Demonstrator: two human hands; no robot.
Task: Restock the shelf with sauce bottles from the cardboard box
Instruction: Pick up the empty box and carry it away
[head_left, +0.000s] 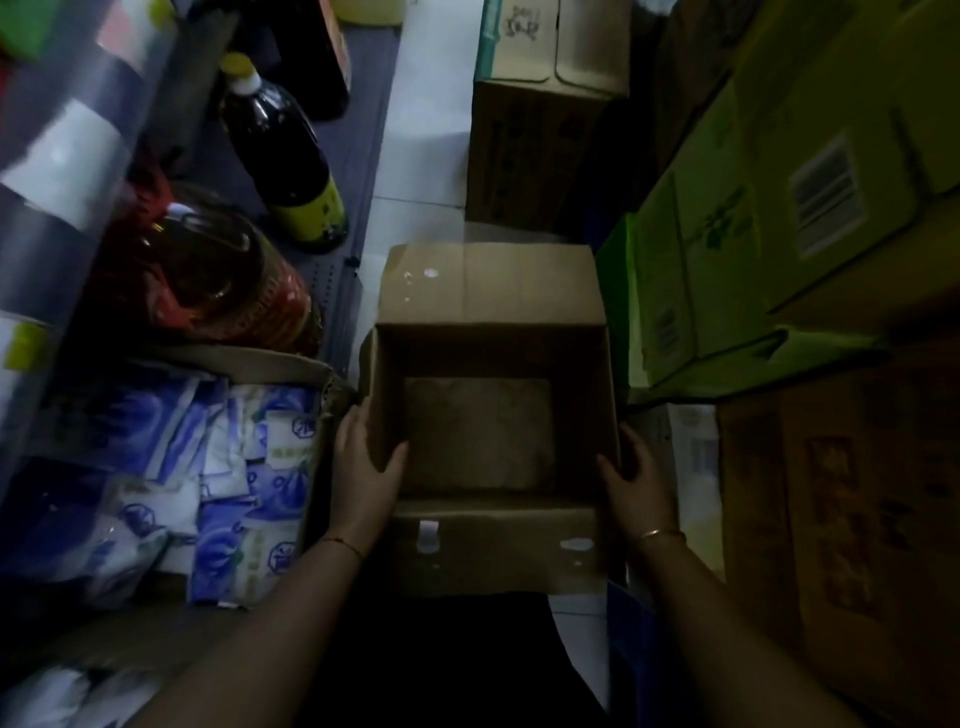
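Observation:
An open brown cardboard box (488, 291) sits on the floor below me, flaps spread, and its inside shows only a bare bottom. My left hand (363, 462) grips the box's left wall, thumb inside and fingers outside. My right hand (636, 475) holds the right wall the same way, thumb over the rim. On the low shelf (358, 171) at the left stands a dark sauce bottle (283, 150) with a yellow cap and yellow label, and another dark bottle (306, 57) behind it.
A large amber oil jug (208, 270) with a red label stands on the shelf. A box of blue-and-white packets (218, 467) lies at the lower left. Green cartons (737, 223) and brown cartons (852, 499) stack at the right; another brown carton (535, 130) stands ahead.

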